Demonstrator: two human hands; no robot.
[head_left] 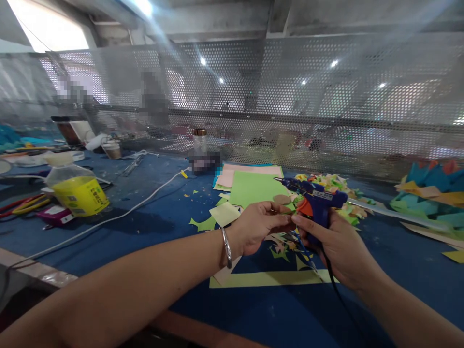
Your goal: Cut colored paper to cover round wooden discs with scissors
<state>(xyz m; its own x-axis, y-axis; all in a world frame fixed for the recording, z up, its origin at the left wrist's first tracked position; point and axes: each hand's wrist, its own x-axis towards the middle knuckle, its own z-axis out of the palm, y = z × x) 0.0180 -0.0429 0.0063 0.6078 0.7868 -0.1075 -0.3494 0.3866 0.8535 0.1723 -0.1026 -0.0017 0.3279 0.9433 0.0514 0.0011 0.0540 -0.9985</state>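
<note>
My right hand (337, 241) is wrapped round a blue glue gun (319, 200) with an orange trigger, its nozzle pointing left. Beside it, my left hand (263, 224) is pinched at the fingertips, close to the right thumb; what it holds is too small to make out. A silver bracelet (226, 247) circles the left wrist. Behind the hands lie green paper sheets (252, 186) on a pink one (266, 170). Under and around the hands are paper scraps (281, 246), and a long pale yellow-green strip (261, 279) lies nearer the front edge.
On the blue table (145, 246) stand a bottle with a yellow label (81, 193) and a gold-lidded jar (199, 141). A white cable (134, 209) crosses the left side. Layered paper pieces (431, 193) sit at the right. A perforated metal screen (290, 96) runs behind.
</note>
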